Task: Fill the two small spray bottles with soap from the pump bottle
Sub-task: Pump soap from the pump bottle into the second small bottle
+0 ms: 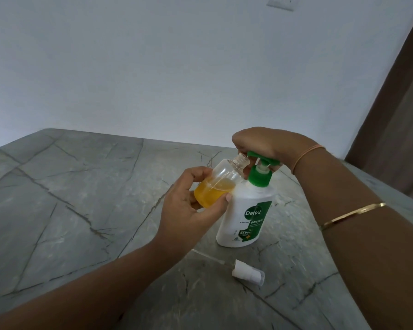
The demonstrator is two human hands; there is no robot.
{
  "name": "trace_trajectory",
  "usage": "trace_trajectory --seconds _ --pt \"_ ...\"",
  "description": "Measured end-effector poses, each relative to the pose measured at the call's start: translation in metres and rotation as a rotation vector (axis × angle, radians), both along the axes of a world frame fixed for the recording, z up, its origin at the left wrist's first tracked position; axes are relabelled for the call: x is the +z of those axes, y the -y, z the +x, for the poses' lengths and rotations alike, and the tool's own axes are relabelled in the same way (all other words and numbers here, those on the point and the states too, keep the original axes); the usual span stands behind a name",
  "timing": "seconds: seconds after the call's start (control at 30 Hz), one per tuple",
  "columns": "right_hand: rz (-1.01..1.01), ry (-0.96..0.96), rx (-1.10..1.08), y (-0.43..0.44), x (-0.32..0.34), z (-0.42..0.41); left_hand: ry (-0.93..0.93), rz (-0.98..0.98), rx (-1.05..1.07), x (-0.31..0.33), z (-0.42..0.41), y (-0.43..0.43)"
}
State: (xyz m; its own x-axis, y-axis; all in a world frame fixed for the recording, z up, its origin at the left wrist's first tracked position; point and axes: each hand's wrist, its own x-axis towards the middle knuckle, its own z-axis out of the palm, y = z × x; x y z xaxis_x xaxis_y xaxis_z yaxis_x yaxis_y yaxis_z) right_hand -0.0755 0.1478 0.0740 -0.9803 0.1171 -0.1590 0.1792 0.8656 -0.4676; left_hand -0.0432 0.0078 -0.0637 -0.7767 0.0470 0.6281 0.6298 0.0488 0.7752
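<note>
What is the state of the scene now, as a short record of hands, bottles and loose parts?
left hand: grips small clear plastic spray bottle, tilted, open neck at the green pump head
fill: orange-yellow soap in lower part, not full
right hand: curled over the pump head of white plastic pump bottle
pump bottle: upright on grey veined stone table
loose part: white spray cap with dip tube, lying on table near pump bottle
second spray bottle: not in view
</note>
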Motion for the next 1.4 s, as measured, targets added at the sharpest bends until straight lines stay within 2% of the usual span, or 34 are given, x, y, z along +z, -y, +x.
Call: trace_trajectory --seconds 0.43,0.6,1.4 --pt "0.003 -0.016 0.013 -0.001 -0.004 -0.001 -0.008 0.009 -0.019 0.000 -0.001 0.000" --pt "0.074 -0.003 0.023 0.000 0.003 0.000 -0.011 -0.002 -0.014 0.000 -0.001 0.000" --pt "0.036 -0.005 0.020 0.002 0.001 -0.001 0.000 -0.002 -0.016 0.000 0.000 0.000"
